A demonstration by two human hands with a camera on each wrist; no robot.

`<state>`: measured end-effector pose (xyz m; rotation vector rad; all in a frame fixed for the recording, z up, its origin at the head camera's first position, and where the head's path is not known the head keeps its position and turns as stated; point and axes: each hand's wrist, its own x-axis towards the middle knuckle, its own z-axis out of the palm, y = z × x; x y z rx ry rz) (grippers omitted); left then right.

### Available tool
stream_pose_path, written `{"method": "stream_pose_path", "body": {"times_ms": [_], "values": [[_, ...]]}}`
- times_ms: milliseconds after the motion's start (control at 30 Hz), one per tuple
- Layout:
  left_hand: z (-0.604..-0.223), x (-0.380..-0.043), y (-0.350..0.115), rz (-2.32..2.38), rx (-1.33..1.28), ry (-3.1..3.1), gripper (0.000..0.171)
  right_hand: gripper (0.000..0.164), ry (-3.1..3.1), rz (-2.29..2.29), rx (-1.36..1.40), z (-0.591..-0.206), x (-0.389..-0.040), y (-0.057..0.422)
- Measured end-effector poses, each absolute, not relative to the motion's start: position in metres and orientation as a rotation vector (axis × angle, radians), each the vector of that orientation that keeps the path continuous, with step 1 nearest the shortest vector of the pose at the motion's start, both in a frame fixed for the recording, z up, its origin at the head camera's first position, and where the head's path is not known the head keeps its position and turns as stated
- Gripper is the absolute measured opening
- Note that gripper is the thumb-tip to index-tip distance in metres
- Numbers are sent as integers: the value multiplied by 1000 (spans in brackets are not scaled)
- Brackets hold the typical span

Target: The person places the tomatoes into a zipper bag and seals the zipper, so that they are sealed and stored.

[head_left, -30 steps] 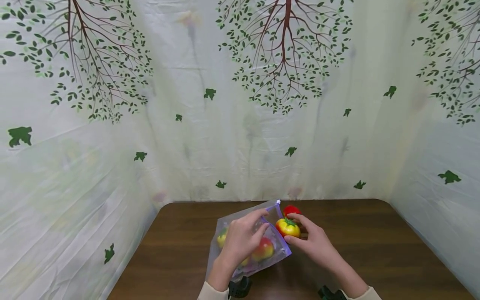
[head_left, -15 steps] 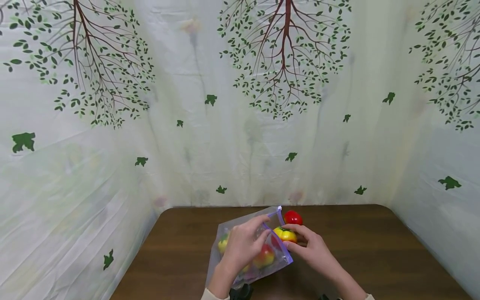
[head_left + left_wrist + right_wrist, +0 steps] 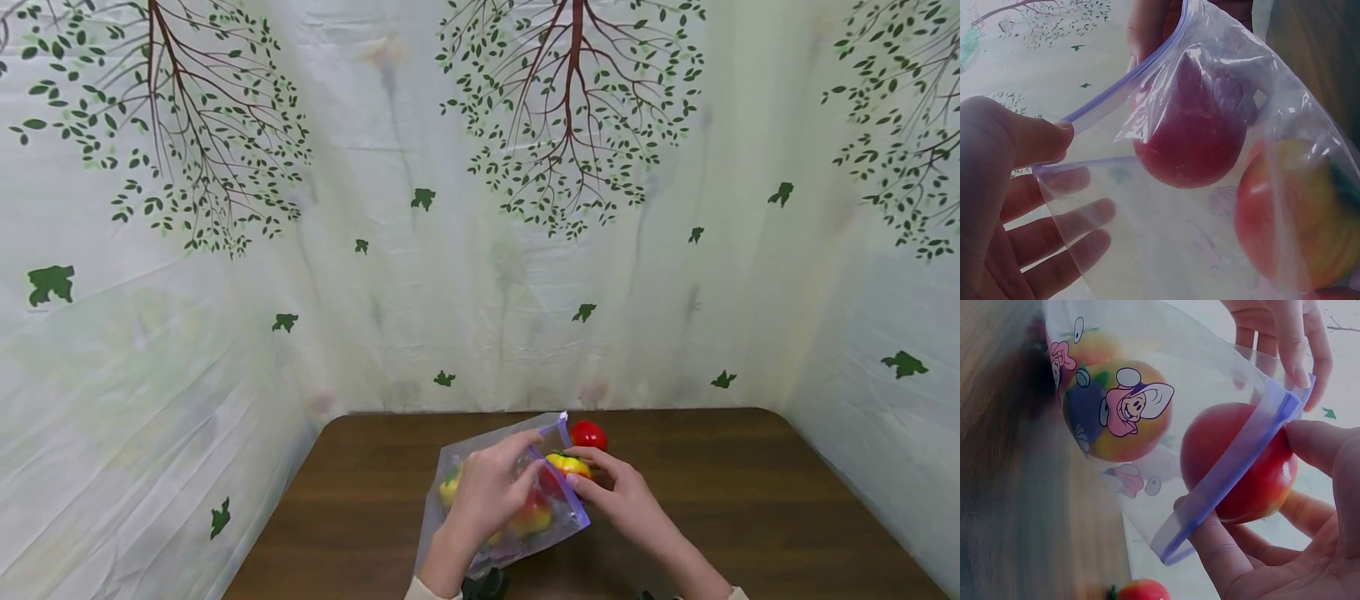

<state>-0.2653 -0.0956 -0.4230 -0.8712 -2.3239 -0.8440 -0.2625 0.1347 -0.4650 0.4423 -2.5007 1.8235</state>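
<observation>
Your right hand [image 3: 618,492] holds a glossy, round tomato-like fruit [image 3: 572,467], yellow with a green top from above and smooth red from the right wrist, its thumb and fingers curled around it. That fruit sits in the mouth of a clear, thin plastic bag [image 3: 1160,469], partly past the purple zip strip [image 3: 1235,465]. Your left hand [image 3: 487,492] grips the bag at its mouth, thumb on the strip and other fingers spread behind the film. The plastic is creased and shiny, printed with a cartoon figure [image 3: 1135,403] in a pale hood. Inside it rests a rounded red-and-yellow fruit [image 3: 532,512], with a yellow-green fruit [image 3: 448,490] further in. A shiny red ball-shaped fruit [image 3: 588,435] lies on the table just beyond the mouth. Under everything you have a dark brown wood-grain tabletop [image 3: 712,500] with rounded far corners; around it hangs pale, wrinkled cloth [image 3: 480,333], printed with green leaves and upside-down trees [image 3: 573,83]. Your left forearm covers part of the bag from above, the lower contents blur through the film, and you cannot tell how many fruits it holds.
</observation>
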Motion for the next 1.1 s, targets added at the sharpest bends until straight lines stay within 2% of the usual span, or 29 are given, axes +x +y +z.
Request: {"method": "stream_pose_path", "body": {"times_ms": [500,1100], "values": [[-425,-265,-94,-844,-872,-2331,30,42,-2475,1995,529,-468,-263,135],[-429,-269,-90,-835,-892,-2301,27,49,-2332,2310,828,-468,-265,134]]}}
